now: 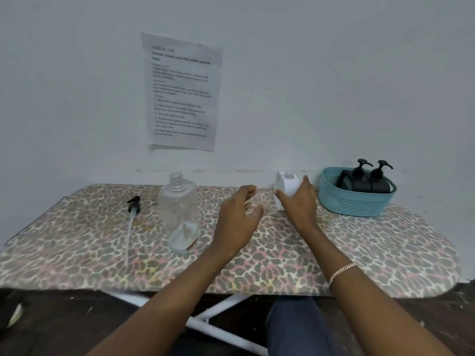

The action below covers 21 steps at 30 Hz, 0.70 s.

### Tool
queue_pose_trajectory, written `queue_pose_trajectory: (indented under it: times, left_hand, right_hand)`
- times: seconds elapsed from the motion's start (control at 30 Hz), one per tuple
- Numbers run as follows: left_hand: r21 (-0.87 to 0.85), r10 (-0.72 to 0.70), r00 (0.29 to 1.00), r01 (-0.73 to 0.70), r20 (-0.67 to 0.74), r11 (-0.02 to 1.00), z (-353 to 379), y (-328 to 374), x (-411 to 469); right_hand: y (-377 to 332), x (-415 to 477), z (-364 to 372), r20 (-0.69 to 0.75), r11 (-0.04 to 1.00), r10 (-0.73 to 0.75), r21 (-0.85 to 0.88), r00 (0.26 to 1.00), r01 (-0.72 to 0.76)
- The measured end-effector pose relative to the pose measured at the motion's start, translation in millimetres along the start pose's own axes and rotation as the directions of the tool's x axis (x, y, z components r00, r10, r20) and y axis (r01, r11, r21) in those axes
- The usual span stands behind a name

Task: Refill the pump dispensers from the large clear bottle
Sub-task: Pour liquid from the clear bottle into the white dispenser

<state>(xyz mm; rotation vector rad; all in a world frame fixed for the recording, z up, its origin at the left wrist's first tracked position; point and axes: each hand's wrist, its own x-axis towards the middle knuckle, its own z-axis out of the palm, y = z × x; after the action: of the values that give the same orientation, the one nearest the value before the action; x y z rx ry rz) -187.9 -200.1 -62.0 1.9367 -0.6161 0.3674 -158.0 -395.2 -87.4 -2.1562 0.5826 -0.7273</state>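
Bottle [178,209], clear and uncapped, lies sideways.

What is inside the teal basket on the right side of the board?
Two black pump dispensers sit in the teal basket, pump heads up. Its wall hides their lower parts and anything beneath.

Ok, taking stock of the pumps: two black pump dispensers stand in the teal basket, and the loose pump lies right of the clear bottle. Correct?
Not quite: the head view shows the loose pump lying left of the clear bottle. The two black pump dispensers do stand in the teal basket.
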Motion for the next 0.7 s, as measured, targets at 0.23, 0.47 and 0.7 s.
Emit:
queue_pose_trajectory:
  times: [0.23, 0.47, 0.7]
  left_hand:
    - [0.018, -0.009, 0.999, 0.01, -0.038, 1.0, -38, -8, -31]
    - [0.01, 0.009, 0.995, -0.008, -0.096, 1.0, -64, -16, -59]
    - [0.073, 0.089, 0.933, -0.067, -0.349, 0.995, -83, -22, -78]
  right_hand:
    - [1, 11, 16, -0.006, 0.992, 0.12, 0.05, 0.993, -0.119]
    - [-11, -7, 19, 0.018, 0.991, 0.118, 0.062, 0.993, -0.119]
    - [-26, -47, 35, 0.102, 0.994, 0.022, 0.102, 0.995, -0.033]
